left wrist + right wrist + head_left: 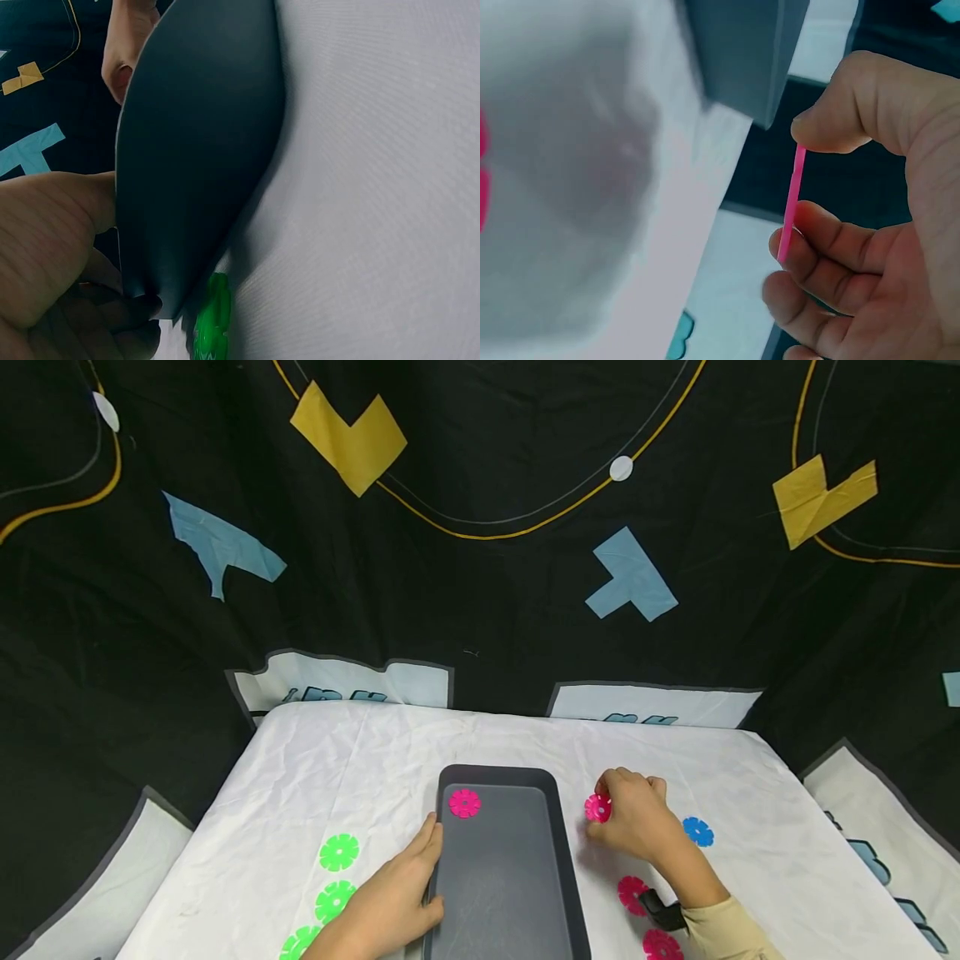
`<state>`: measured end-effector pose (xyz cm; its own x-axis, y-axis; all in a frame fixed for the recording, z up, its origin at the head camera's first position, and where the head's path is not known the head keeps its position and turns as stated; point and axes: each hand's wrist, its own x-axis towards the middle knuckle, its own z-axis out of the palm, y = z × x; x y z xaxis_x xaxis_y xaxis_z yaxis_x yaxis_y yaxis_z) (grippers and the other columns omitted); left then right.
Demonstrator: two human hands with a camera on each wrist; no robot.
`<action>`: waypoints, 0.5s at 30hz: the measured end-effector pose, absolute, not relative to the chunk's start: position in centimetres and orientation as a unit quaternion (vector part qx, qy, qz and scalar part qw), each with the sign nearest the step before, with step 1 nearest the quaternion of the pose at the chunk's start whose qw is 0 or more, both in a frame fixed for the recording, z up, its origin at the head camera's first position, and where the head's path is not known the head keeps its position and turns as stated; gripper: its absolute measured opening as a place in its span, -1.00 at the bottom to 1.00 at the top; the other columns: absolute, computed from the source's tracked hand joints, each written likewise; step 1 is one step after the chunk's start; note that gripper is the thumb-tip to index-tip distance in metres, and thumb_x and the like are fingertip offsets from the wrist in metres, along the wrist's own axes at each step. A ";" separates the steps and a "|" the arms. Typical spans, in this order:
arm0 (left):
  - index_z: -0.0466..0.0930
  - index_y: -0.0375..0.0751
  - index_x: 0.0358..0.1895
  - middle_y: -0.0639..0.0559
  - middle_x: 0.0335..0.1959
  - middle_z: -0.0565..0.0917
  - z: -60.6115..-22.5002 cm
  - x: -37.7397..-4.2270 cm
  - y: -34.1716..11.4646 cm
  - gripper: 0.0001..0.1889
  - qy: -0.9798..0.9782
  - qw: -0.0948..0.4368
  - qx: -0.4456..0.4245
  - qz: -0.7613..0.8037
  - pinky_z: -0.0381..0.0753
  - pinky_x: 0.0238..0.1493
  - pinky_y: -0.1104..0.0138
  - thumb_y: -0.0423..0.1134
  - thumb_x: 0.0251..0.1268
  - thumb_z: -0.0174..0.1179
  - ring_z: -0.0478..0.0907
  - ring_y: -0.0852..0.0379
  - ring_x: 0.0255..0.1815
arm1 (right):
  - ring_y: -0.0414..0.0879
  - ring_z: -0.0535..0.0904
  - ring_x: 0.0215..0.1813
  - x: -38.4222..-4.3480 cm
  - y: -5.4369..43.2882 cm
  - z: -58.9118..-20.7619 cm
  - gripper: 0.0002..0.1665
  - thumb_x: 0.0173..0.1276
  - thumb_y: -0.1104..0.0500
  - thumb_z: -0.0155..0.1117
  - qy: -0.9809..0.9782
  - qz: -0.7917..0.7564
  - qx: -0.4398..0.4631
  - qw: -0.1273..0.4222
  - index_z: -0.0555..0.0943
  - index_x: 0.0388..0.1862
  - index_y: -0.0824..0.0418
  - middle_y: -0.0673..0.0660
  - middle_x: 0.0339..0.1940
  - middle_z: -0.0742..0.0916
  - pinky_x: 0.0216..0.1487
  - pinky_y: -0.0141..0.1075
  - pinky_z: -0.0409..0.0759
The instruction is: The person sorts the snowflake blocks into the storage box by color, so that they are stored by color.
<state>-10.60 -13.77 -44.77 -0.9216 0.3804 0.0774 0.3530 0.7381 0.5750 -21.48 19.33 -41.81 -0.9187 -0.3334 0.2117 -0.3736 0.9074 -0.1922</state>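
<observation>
My right hand [636, 812] pinches a pink flower-shaped disc [597, 808] between thumb and fingers, right of the tray and above the cloth. In the right wrist view the disc [791, 202] shows edge-on, thumb at one end and fingertips at the other. A dark grey rectangular tray [510, 877] lies in the middle with another pink disc [465, 803] in its far left corner. My left hand [401, 893] holds the tray's left side. From the left wrist, its thumb reaches over the rim and its fingers [146, 307] lie against the outer wall.
Several green flower discs [339, 852] lie left of the tray, partly behind the left hand. To the right are a blue disc [698, 832] and pink discs [633, 894] near the right wrist's black strap [663, 911]. A white cloth [390, 743] covers the table; black patterned fabric [480, 610] hangs behind.
</observation>
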 end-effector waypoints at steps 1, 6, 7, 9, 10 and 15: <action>0.12 -0.64 0.39 -0.45 0.49 0.01 -44.8 -10.6 -13.8 -0.14 0.932 0.024 0.195 0.305 0.40 0.23 0.02 -0.31 -0.01 0.26 0.22 -0.19 0.39 | -0.19 0.44 -0.36 -21.4 19.0 -41.7 -0.50 -0.25 0.02 0.51 -0.972 0.117 0.185 0.087 0.54 -0.31 0.17 -0.07 -0.46 0.52 -0.06 0.08 0.25; 0.11 -0.64 0.39 -0.45 0.49 -0.01 -44.8 -10.7 -13.7 -0.14 0.933 0.030 0.190 0.305 0.43 0.21 0.03 -0.31 0.01 0.25 0.26 -0.19 0.37 | -0.23 0.42 -0.38 -21.1 17.7 -41.2 -0.48 -0.27 0.05 0.51 -0.968 0.126 0.200 0.083 0.55 -0.28 0.18 -0.06 -0.44 0.51 0.01 0.12 0.24; 0.11 -0.64 0.40 -0.45 0.49 -0.01 -44.8 -10.7 -13.7 -0.14 0.933 0.031 0.190 0.305 0.44 0.21 0.03 -0.31 0.01 0.25 0.27 -0.19 0.36 | -0.23 0.41 -0.38 -21.0 17.4 -41.2 -0.49 -0.27 0.05 0.50 -0.967 0.127 0.203 0.082 0.55 -0.28 0.18 -0.06 -0.44 0.51 0.02 0.12 0.24; 0.11 -0.64 0.39 -0.46 0.49 -0.01 -44.8 -10.7 -13.8 -0.14 0.932 0.032 0.191 0.307 0.46 0.19 0.03 -0.31 0.00 0.25 0.29 -0.19 0.35 | -0.24 0.40 -0.37 -20.9 17.0 -41.1 -0.49 -0.25 0.05 0.49 -0.966 0.130 0.207 0.080 0.55 -0.27 0.18 -0.07 -0.43 0.50 0.03 0.12 0.24; 0.11 -0.64 0.39 -0.46 0.49 -0.01 -44.8 -10.7 -13.8 -0.14 0.932 0.033 0.191 0.308 0.46 0.19 0.03 -0.31 0.00 0.25 0.29 -0.19 0.35 | -0.24 0.40 -0.37 -20.9 16.8 -41.1 -0.50 -0.25 0.05 0.49 -0.966 0.131 0.209 0.080 0.56 -0.27 0.18 -0.07 -0.43 0.50 0.03 0.12 0.24; 0.11 -0.64 0.39 -0.45 0.49 -0.01 -44.8 -10.7 -13.8 -0.14 0.932 0.034 0.191 0.307 0.46 0.19 0.04 -0.30 0.00 0.25 0.28 -0.19 0.35 | -0.26 0.41 -0.39 -20.6 15.9 -40.7 -0.46 -0.27 0.04 0.51 -0.962 0.147 0.214 0.079 0.57 -0.24 0.18 -0.08 -0.41 0.51 0.06 0.10 0.26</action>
